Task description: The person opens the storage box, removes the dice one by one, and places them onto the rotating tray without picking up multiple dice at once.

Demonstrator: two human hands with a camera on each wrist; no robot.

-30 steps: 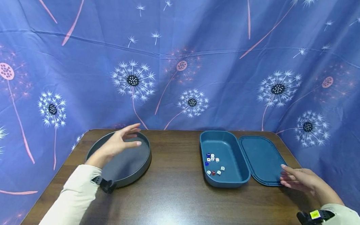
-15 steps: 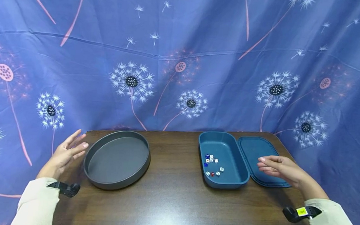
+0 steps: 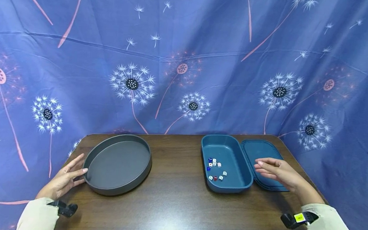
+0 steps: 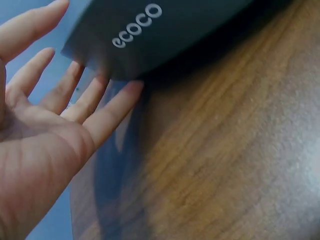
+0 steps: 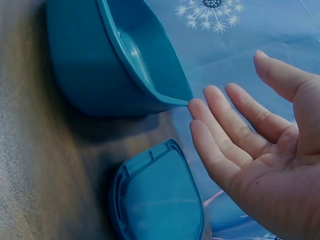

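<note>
My left hand [image 3: 62, 181] is at the left side of a round dark grey tray [image 3: 117, 165], its fingers extended and fingertips right at the wall. In the left wrist view, that wall [image 4: 145, 35] carries the white letters "ecoco". My right hand [image 3: 279, 174] hovers over a blue lid [image 3: 263, 150], fingers slightly bent and holding nothing. Left of the lid stands a deep blue box [image 3: 236, 180]. Several small dice [image 3: 214, 161], white, blue and red, lie in its left part. In the right wrist view, my fingertips overlap the box's corner [image 5: 175, 100].
The brown wooden table [image 3: 174, 184] runs between the tray and the box. Behind it and at both sides hangs a blue cloth [image 3: 175, 34] with dandelion prints.
My left hand has moved from over the tray out to the left, then back in against its side. My right hand has moved left, from the lid's right edge to over it.
</note>
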